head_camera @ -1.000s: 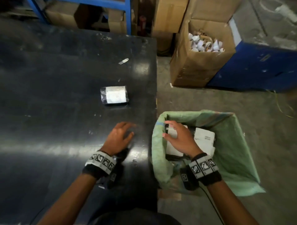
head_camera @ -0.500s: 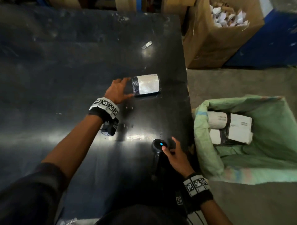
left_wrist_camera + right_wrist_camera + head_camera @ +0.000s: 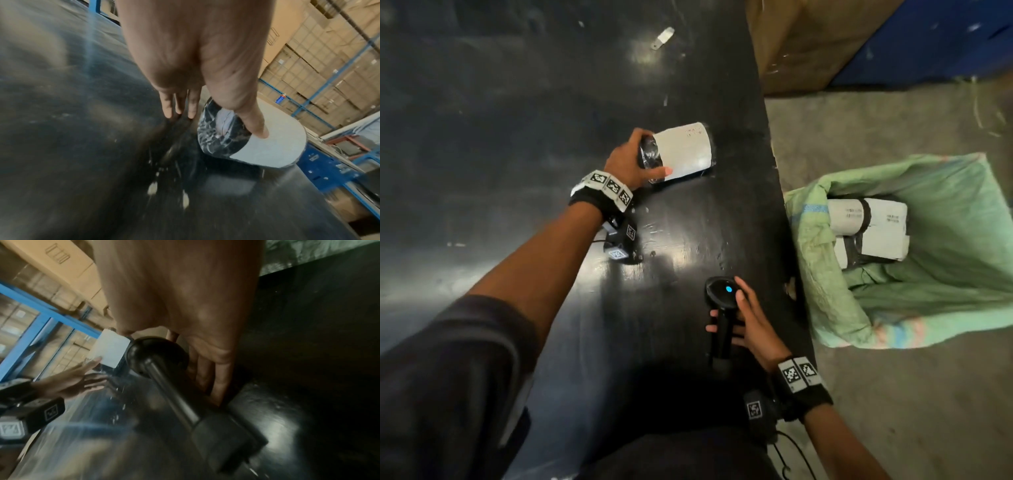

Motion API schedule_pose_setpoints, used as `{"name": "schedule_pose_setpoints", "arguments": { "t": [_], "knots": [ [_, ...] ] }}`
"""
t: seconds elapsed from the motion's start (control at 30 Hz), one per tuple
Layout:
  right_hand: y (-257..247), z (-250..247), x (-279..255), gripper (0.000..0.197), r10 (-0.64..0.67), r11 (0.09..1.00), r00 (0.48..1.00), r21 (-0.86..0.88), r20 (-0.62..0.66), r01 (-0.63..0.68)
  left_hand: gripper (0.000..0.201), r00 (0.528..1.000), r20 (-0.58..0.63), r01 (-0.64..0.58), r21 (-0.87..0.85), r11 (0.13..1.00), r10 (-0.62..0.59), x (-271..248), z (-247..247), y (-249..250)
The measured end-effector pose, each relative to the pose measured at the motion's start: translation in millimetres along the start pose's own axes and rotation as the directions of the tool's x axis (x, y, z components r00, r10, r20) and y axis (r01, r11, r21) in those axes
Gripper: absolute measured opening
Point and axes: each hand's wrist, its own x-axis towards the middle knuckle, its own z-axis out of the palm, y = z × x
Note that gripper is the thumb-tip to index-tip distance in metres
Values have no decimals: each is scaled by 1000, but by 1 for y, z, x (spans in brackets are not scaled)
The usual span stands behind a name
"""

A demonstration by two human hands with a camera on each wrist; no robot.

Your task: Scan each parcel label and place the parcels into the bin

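A black-wrapped parcel (image 3: 681,150) with a white label lies on the black table (image 3: 517,120), tilted up at its left end. My left hand (image 3: 635,161) grips that end, thumb on the label edge; the left wrist view shows the thumb (image 3: 255,123) pressed on the parcel (image 3: 257,146). My right hand (image 3: 746,318) holds a black handheld scanner (image 3: 722,308) with a blue light, near the table's right edge. In the right wrist view the scanner (image 3: 164,369) points toward the parcel (image 3: 110,352). The green-lined bin (image 3: 945,291) on the floor holds two labelled parcels (image 3: 873,226).
A cardboard box (image 3: 808,41) and a blue structure (image 3: 935,37) stand on the floor behind the bin. A small white scrap (image 3: 664,37) lies on the far table. Blue racking with cartons (image 3: 329,65) shows in the wrist views.
My right hand left the bin and took hold of the scanner. My left hand reached forward to the parcel and now grips and lifts its left end.
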Motion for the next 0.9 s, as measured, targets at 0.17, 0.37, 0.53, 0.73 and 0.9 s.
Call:
{"name": "schedule_pose_setpoints", "arguments": {
  "t": [0.17,0.37,0.53,0.73,0.9],
  "knots": [
    [7,8,-8,53,-71,997,997,-17,0,71,84,980,-161,-124,-56,991,113,-55,13,1],
    [-2,7,-18,39,-286,956,956,-93,-73,279,78,939,-328,-137,-82,987,103,-155,35,-6],
    [-38,2,-60,45,-464,882,886,-89,-2,462,76,901,-427,-134,-93,987,82,-232,53,-15],
    [-61,-6,-109,55,-586,804,808,-81,58,589,76,841,-532,-170,-83,982,100,-269,69,-16],
    [-57,-11,-136,80,-606,789,789,-48,102,612,78,810,-572,-224,-100,970,128,-280,67,-5]
  ]
}}
